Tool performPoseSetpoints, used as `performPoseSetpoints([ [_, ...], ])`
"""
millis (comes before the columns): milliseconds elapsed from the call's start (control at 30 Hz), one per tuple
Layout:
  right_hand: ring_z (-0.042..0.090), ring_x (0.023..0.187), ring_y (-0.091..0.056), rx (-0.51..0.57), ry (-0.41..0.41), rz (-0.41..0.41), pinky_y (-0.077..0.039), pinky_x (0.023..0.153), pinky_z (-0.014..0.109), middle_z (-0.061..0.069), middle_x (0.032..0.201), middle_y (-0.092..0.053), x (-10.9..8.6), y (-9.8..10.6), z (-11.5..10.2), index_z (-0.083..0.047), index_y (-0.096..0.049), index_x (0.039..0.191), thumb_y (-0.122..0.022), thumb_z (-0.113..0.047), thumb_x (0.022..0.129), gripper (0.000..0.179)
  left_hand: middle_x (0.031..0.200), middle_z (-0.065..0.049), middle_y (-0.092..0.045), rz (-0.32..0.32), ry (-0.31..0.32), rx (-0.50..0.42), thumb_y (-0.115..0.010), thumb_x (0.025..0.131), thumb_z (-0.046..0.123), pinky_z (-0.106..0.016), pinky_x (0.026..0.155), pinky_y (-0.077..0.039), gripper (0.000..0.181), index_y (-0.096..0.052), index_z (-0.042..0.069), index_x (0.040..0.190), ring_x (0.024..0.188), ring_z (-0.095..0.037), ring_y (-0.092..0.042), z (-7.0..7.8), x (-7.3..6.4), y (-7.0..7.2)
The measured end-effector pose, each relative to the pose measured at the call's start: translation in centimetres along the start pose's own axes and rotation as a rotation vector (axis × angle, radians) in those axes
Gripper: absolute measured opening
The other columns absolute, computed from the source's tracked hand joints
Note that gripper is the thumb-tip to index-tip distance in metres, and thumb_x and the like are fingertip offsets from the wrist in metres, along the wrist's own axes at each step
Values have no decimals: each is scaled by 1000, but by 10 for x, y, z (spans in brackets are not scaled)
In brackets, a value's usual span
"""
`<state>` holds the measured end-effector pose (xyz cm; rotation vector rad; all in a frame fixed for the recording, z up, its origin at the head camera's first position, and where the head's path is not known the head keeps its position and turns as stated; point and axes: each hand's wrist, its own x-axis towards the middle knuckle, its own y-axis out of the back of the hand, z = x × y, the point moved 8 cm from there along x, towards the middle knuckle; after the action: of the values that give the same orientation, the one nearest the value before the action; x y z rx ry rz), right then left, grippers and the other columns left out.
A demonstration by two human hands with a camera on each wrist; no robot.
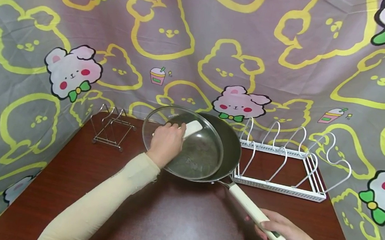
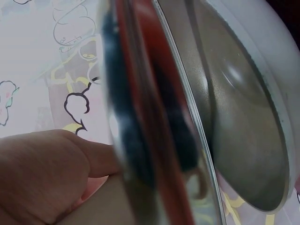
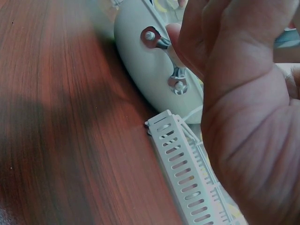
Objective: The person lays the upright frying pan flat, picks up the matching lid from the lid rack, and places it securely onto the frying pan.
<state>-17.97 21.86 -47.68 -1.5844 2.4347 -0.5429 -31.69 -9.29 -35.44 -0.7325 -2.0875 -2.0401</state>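
Note:
My left hand (image 1: 167,141) grips the white handle (image 1: 193,128) of a round glass lid (image 1: 202,155). The lid overlaps a dark-lined frying pan (image 1: 231,147), offset to the left of it. Seen from the left wrist, the lid stands nearly edge-on, with a gap between it and the pan (image 2: 255,122). My right hand (image 1: 288,235) holds the pan's long cream handle (image 1: 247,202) near its end, thumb on top. In the right wrist view the pan's pale outer wall (image 3: 133,56) shows two rivets, past the hand (image 3: 248,98).
A white rack (image 1: 278,187) with several upright loops stands right of the pan, its near corner close to the pan's handle joint. At the back left sits a small metal wire rack (image 1: 109,141). A patterned cloth (image 1: 176,24) hangs behind the brown table (image 1: 178,227).

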Motion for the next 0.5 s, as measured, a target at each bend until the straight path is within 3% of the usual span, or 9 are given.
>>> performPoseSetpoints([
  [500,44,41,-22,22,4,-35,-16,28,54,5,100,-58,1,0,0,10,-37,146,-17,8,104,47,101,-13,-77,-11,-2,5,-79,89,27,-43,70,-60,47,-68,6,130,87,-31,-71,3,1,-3],
])
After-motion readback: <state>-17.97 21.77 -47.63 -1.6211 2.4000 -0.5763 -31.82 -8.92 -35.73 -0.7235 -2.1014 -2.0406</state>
